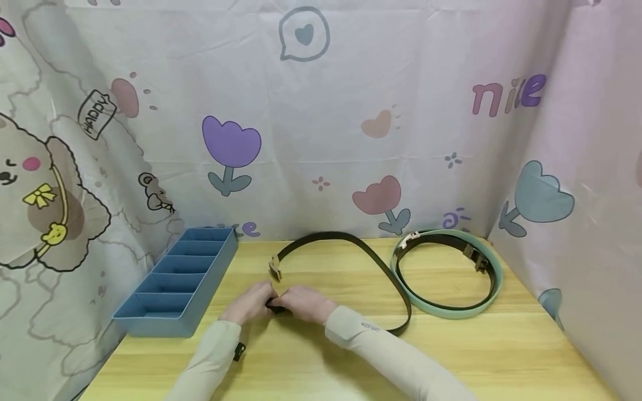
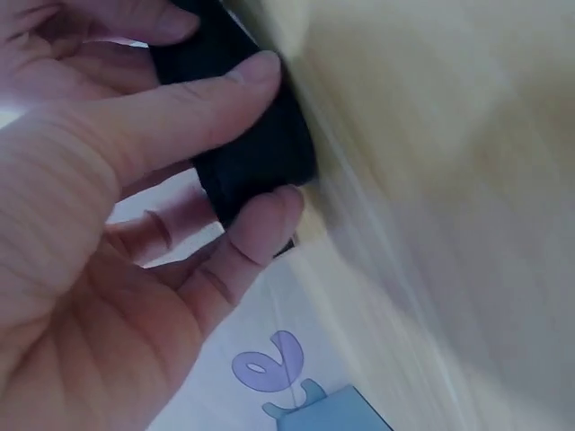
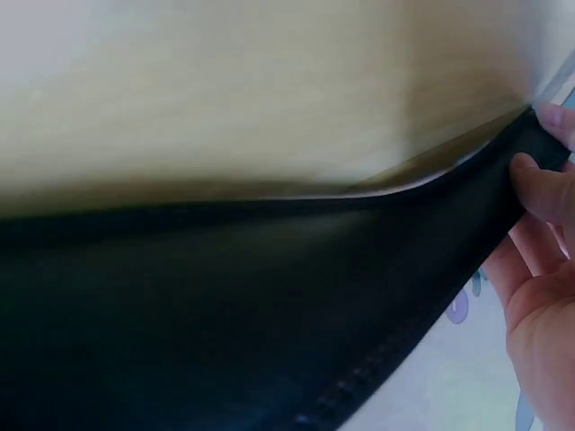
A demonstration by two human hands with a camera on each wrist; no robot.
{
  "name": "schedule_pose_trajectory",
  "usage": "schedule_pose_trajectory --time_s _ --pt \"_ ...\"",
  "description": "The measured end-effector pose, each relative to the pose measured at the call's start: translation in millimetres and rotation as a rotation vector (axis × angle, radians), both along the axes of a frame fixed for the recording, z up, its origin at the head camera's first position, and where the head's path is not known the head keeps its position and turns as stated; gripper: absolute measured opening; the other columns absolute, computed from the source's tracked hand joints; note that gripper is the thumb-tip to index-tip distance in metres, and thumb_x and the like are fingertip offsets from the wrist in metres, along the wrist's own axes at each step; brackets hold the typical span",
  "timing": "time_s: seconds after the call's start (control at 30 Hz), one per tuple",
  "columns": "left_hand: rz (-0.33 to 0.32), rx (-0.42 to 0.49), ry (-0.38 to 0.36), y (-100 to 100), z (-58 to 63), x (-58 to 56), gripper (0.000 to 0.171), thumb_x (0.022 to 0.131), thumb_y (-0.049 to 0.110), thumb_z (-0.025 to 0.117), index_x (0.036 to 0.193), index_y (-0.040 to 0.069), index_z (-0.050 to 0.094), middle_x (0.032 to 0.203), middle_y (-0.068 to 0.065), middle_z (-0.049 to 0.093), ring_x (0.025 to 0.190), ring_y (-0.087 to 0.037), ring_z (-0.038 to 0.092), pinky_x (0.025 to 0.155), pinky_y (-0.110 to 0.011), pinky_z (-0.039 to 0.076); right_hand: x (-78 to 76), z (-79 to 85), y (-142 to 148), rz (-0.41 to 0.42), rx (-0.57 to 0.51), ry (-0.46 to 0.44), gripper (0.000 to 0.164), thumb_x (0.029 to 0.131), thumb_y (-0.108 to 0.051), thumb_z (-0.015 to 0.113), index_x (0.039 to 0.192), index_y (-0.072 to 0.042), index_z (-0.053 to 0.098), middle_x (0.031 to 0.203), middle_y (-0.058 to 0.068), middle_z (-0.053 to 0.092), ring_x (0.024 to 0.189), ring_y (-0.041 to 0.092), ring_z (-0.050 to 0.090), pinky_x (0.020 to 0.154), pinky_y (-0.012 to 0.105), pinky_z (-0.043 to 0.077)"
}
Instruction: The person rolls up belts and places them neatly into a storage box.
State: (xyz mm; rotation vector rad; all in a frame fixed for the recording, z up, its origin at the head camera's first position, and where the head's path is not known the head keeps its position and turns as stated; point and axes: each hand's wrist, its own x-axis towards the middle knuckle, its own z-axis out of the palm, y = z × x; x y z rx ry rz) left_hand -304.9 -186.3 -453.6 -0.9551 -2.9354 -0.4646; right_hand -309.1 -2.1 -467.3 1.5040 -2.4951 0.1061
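Observation:
A black belt [image 1: 368, 250] lies in a wide loop on the table, its gold buckle [image 1: 275, 268] just beyond my hands. The strap curves round at the right and passes behind my right forearm. My left hand [image 1: 251, 303] pinches a dark length of the belt [image 2: 256, 153] between thumb and fingers, low over the wood. Beside it, my right hand [image 1: 307, 303] grips the same strap, thumb on its face. In the right wrist view, the black strap [image 3: 225, 296] runs broad and close past the camera to the fingers [image 3: 539, 189].
A blue five-slot organiser box [image 1: 193, 312] stands at the left. On the right lie a coiled pale green belt [image 1: 451, 313] and a black one [image 1: 494, 281] inside it. A small black piece [image 1: 239, 351] shows beside my left sleeve. A printed curtain [image 1: 311, 100] hangs behind.

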Motion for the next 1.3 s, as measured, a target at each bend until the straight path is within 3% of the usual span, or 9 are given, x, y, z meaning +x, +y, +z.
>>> schedule_pose_trajectory --time_s 0.2,0.43,0.8,1.1,1.3 --pt "0.043 0.048 0.018 8 -6.6 2.1 0.017 0.077 0.019 0.083 0.07 0.018 0.067 0.072 0.006 0.054 0.068 -0.008 0.046 0.063 -0.025 0.041 -0.6 -2.7 3 -0.032 -0.05 -0.064 0.009 0.096 -0.012 0.061 0.09 -0.017 0.067 0.074 -0.006 0.065 0.059 0.0 0.045 0.055 0.009 0.035" --pt "0.147 0.074 0.029 12 -8.9 2.8 0.027 0.07 0.017 0.086 0.065 0.015 0.06 0.068 0.004 0.055 0.063 -0.01 0.047 0.059 -0.027 0.042 -0.3 -1.8 2 -0.066 -0.025 -0.081 0.009 0.094 -0.011 0.064 0.09 -0.019 0.067 0.072 -0.005 0.065 0.057 -0.001 0.044 0.053 0.009 0.035" --pt "-0.002 0.082 -0.054 -4 -6.2 -4.8 0.016 0.073 0.011 0.082 0.074 0.021 0.069 0.074 0.01 0.062 0.07 -0.01 0.054 0.064 -0.025 0.044 -1.9 0.2 -3 -0.035 -0.007 -0.065 0.016 0.095 -0.007 0.061 0.092 -0.02 0.07 0.087 -0.008 0.068 0.066 -0.001 0.047 0.061 0.01 0.039" --pt "0.112 0.085 -0.096 1 -4.6 -2.5 0.014 0.072 0.012 0.082 0.071 0.018 0.069 0.069 0.009 0.062 0.065 -0.009 0.052 0.06 -0.027 0.044 -0.1 2.7 -8 -0.055 0.016 -0.027 0.015 0.094 -0.009 0.063 0.082 -0.017 0.068 0.072 -0.009 0.059 0.06 0.0 0.043 0.054 0.01 0.035" --pt "0.042 0.106 -0.13 -5 -4.3 -1.6 0.013 0.076 0.016 0.083 0.075 0.022 0.071 0.073 0.012 0.063 0.066 -0.006 0.052 0.061 -0.024 0.045 -0.8 0.4 -6 -0.032 0.014 -0.038 0.005 0.091 -0.016 0.068 0.094 -0.019 0.071 0.09 -0.006 0.068 0.072 0.0 0.055 0.064 0.01 0.043"
